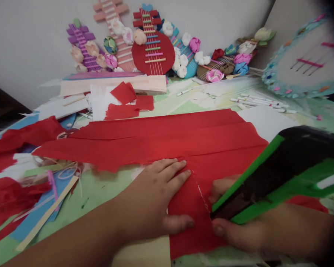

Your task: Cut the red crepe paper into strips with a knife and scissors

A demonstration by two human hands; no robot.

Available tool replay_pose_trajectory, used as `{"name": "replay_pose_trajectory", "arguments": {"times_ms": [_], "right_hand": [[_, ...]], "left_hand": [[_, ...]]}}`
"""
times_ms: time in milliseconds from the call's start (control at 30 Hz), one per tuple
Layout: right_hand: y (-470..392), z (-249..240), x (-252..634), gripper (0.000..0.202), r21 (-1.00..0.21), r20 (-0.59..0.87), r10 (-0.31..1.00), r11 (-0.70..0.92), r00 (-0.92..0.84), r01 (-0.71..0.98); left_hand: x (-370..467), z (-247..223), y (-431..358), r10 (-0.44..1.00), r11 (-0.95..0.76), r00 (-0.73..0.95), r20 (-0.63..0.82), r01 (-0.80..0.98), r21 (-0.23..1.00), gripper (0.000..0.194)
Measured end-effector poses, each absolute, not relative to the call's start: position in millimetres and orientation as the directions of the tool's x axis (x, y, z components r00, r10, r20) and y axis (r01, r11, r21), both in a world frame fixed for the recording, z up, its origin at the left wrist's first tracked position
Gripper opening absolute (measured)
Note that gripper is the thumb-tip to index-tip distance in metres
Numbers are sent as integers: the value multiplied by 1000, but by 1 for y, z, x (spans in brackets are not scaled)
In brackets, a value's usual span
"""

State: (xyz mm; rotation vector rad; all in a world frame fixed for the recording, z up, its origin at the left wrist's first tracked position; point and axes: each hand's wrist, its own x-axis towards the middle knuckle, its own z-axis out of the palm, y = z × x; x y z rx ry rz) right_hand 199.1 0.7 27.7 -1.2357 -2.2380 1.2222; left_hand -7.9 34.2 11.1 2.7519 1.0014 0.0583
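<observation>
Red crepe paper (167,139) spreads across the middle of the table, with long creases and uneven edges. My left hand (156,200) lies flat on its near part, fingers spread and thumb apart. In my right hand (247,230) is a long green and black tool (256,181), which looks like a utility knife, gripped close to its tip. That tip meets the red paper just right of my left thumb. From there a ragged white line (202,193) runs up the paper toward my left fingertips. Blur and closeness to the camera obscure the tool's details.
Several decorated model lutes (153,52) lean against the back wall. Red scraps (125,96) lie behind the paper, and pens (264,102) at the back right. Paper strips (48,211) and crumpled red pieces (11,200) clutter the left side. A beige board (144,252) sits under my left wrist.
</observation>
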Motion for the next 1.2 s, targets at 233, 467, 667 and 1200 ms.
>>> {"name": "replay_pose_trajectory", "arguments": {"times_ms": [233, 467, 667, 1200], "right_hand": [[4, 30, 198, 29, -858, -189, 806, 143, -561, 494], [3, 22, 199, 26, -805, -119, 802, 267, -585, 530], [2, 25, 200, 24, -862, -59, 807, 255, -587, 438], [-2, 27, 198, 23, -858, -69, 842, 223, -535, 462]], "left_hand": [[-10, 8, 33, 632, -758, 774, -26, 625, 186, 80], [-11, 8, 34, 623, -769, 782, -27, 618, 163, 81], [-11, 4, 34, 618, -773, 786, 1, 607, 182, 81], [-10, 6, 34, 630, -762, 776, 17, 614, 206, 75]]}}
